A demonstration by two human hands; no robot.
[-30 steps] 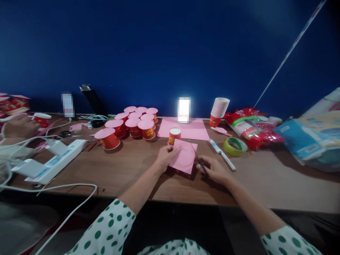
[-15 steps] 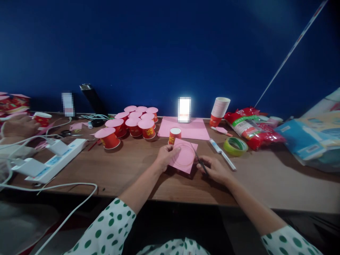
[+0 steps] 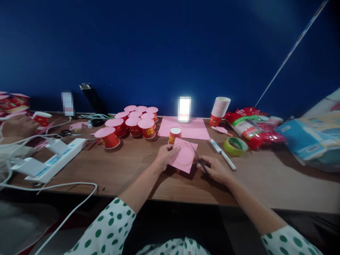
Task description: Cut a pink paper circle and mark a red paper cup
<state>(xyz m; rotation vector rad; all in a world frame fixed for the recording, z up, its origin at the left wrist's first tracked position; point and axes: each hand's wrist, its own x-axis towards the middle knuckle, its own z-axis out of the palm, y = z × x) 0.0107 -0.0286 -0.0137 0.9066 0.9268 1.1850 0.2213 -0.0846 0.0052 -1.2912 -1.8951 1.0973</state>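
Observation:
My left hand [image 3: 165,156] pinches the left edge of a small pink paper square [image 3: 184,156] with a circle drawn on it, held just above the wooden table [image 3: 127,166]. In my right hand [image 3: 215,170] is a pair of dark scissors [image 3: 199,160], blades pointing up along the paper's right edge. An upright red paper cup [image 3: 174,135] stands just behind the paper.
Several upturned red cups with pink paper lids [image 3: 132,124] cluster at the back left. A pink sheet [image 3: 184,129], a cup stack [image 3: 219,110], a pen [image 3: 221,154], a green tape roll [image 3: 235,146] and packets [image 3: 249,129] lie behind and right. A power strip [image 3: 50,161] and another person's hand [image 3: 17,125] are left.
The scissors have edged slightly closer against the paper's right edge. Both hands stay nearly where they were.

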